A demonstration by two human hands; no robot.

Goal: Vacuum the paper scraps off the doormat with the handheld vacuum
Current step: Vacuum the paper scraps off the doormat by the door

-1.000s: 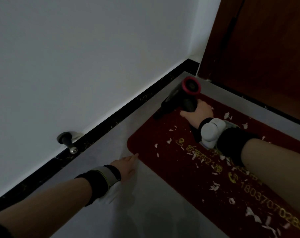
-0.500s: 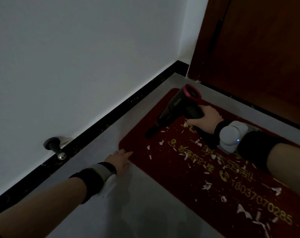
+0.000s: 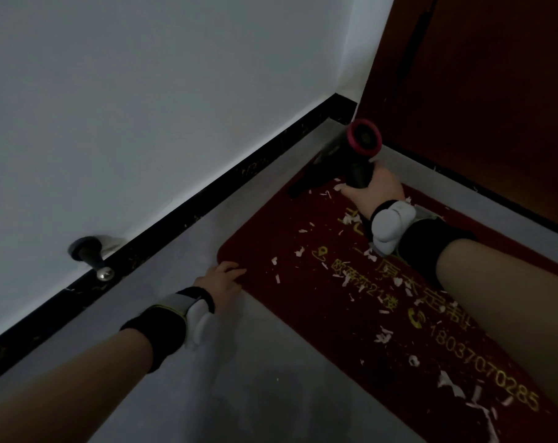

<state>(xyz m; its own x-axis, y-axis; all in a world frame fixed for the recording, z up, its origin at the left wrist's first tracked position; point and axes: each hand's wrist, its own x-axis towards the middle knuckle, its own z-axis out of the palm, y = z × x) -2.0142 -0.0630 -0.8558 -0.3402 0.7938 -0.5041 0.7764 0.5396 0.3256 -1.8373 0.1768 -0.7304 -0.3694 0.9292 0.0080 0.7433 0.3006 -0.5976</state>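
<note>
left hand (image 3: pixel 221 280): flat, fingers straight | right hand (image 3: pixel 375 190): fingers curled, gripping

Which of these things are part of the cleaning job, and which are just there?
Part of the job: handheld vacuum, gripped by the right hand; red doormat; paper scraps; left hand resting on the mat's corner.

Just there: doorstop, wooden door, wall.

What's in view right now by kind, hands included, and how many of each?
Hands: 2, left hand resting on the mat corner, right hand gripping the vacuum
Handheld vacuum: 1
Doormat: 1
Door stopper: 1
Paper scraps: too many to count
Total apart from the scraps: 5
</note>
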